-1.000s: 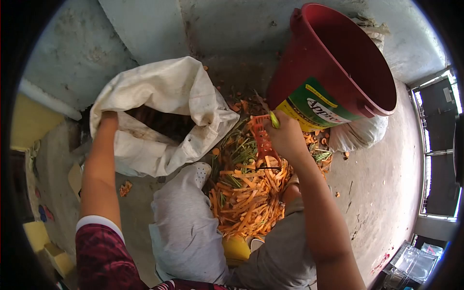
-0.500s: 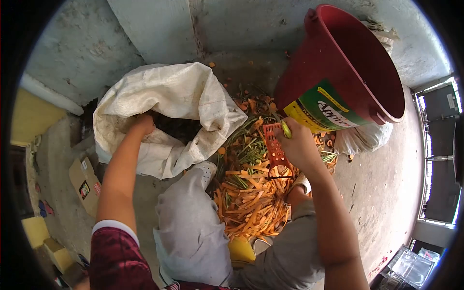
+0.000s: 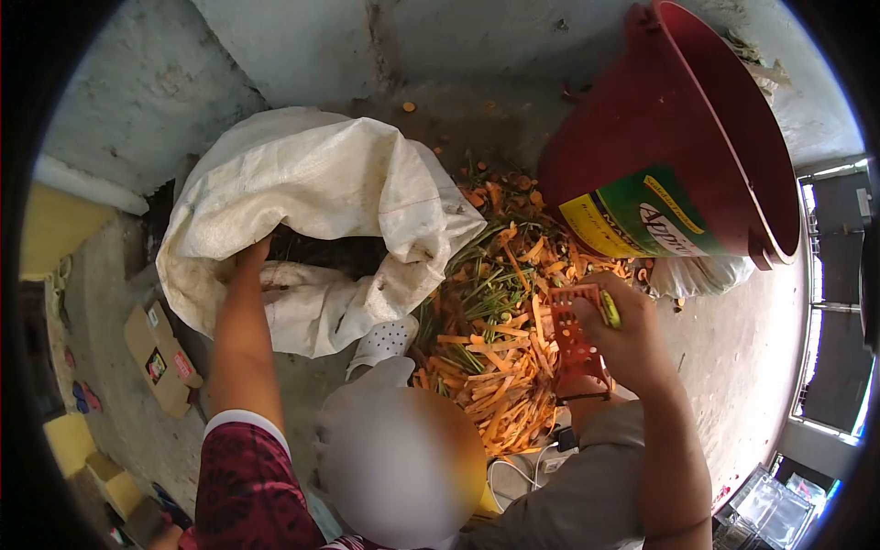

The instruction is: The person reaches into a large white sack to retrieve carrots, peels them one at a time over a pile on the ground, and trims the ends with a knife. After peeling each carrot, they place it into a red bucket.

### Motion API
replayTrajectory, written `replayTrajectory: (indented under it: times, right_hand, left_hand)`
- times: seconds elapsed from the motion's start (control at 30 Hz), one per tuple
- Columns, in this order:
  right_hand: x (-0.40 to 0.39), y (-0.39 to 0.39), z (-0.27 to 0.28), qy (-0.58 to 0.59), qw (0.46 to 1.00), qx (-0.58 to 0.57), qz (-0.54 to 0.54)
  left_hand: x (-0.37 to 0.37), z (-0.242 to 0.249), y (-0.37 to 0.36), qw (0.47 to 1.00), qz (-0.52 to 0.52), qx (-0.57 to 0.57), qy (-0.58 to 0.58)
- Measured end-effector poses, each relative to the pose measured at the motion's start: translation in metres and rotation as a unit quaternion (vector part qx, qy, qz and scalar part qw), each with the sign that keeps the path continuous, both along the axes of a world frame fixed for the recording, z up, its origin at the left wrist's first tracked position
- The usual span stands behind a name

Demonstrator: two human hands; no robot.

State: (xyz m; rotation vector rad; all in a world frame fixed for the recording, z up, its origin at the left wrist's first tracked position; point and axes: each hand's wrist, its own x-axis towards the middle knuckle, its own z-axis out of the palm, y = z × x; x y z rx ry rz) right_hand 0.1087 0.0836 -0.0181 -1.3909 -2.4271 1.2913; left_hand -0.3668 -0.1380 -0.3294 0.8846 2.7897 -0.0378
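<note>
My left hand point(image 3: 254, 252) reaches into the mouth of a white woven sack point(image 3: 312, 174); its fingers are hidden inside. Dark contents show in the opening. My right hand point(image 3: 628, 335) is closed round a red perforated tool point(image 3: 576, 344), with a small yellow-green piece point(image 3: 610, 310) by the fingers. Below and left of the tool lies a heap of orange peel strips point(image 3: 486, 390), with green stalks point(image 3: 486, 298) mixed in. A blurred pale round shape point(image 3: 394, 467) covers part of my lap.
A large dark red bucket point(image 3: 623, 137) with a green and yellow label leans at the upper right, a pale bag point(image 3: 706, 275) beneath it. Flattened cardboard point(image 3: 162, 362) lies at the left. A clear plastic container point(image 3: 779, 504) is at the lower right.
My left hand has gone deeper into the sack. My right hand and the red tool have moved right and down, away from the bucket. The blurred round shape has appeared over my lap.
</note>
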Motion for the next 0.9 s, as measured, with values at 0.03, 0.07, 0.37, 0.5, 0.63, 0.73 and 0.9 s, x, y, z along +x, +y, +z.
replayTrajectory:
  times: [0.03, 0.07, 0.37, 0.5, 0.63, 0.73, 0.9]
  right_hand:
    - [0.001, 0.000, 0.000, -0.005, 1.000, -0.012, -0.009]
    - [0.001, 0.000, 0.001, -0.010, 1.000, -0.023, -0.017]
    - [0.014, 0.003, 0.007, -0.030, 0.999, 0.035, -0.003]
    - [0.021, 0.004, 0.004, 0.004, 0.999, 0.050, -0.014]
    - [0.032, 0.003, 0.000, 0.033, 0.994, 0.101, -0.003]
    - [0.039, 0.000, 0.001, 0.043, 0.993, 0.107, -0.008]
    - [0.047, -0.008, 0.005, 0.035, 0.990, 0.140, 0.002]
  left_hand:
    - [0.002, -0.004, -0.002, 0.999, -0.028, -0.020, -0.022]
    - [-0.001, -0.006, -0.001, 0.996, -0.058, -0.029, -0.053]
    - [0.025, 0.033, 0.040, 0.992, -0.002, 0.119, -0.032]
    - [0.048, 0.082, 0.046, 0.985, -0.022, 0.054, -0.164]
    - [0.112, 0.117, 0.007, 0.969, -0.127, 0.172, -0.122]
    - [0.179, 0.188, -0.017, 0.961, -0.223, 0.111, -0.121]
    - [0.230, 0.277, -0.033, 0.940, -0.339, -0.020, -0.045]
